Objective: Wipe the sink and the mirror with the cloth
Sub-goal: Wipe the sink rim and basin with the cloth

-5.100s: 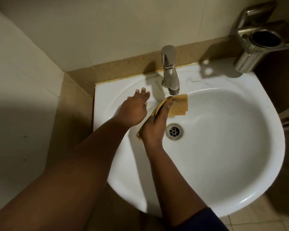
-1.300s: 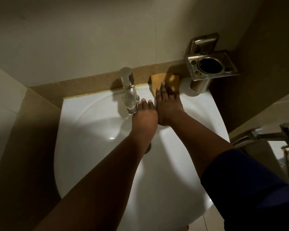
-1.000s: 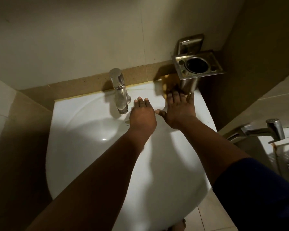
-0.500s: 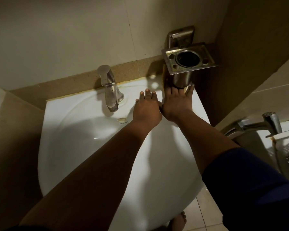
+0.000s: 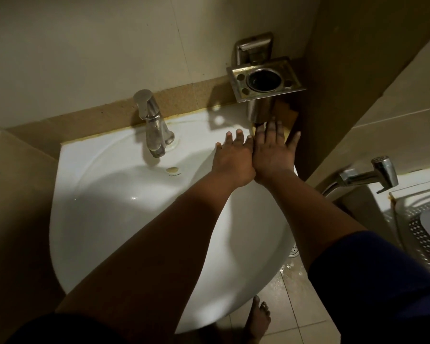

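Both forearms reach forward and up across the white sink (image 5: 114, 219), converging at its back right corner, where the two hands lie side by side and touch along their inner edges. The right hand (image 5: 271, 155) is flat and open, palm down, fingers spread, pressing on the orange-tan cloth (image 5: 287, 115); the cloth lies on the sink's rear rim in the corner, directly under the metal holder (image 5: 263, 80) fixed to the wall, and only its far edge and a strip by the fingertips show beyond the hand. The left hand (image 5: 231, 157) is also open and flat, fingers extended and close together, resting on the bare rim just left of the cloth and gripping nothing. A dark blue sleeve (image 5: 372, 281) covers the right upper arm. One sink faucet (image 5: 152, 127) stands at the back middle of the rim, well left of the hands. One second tap (image 5: 368, 175) juts out at the right edge, beside a perforated metal rack (image 5: 417, 232). One bare foot (image 5: 257, 321) stands on the tiled floor (image 5: 291, 294) below the sink.
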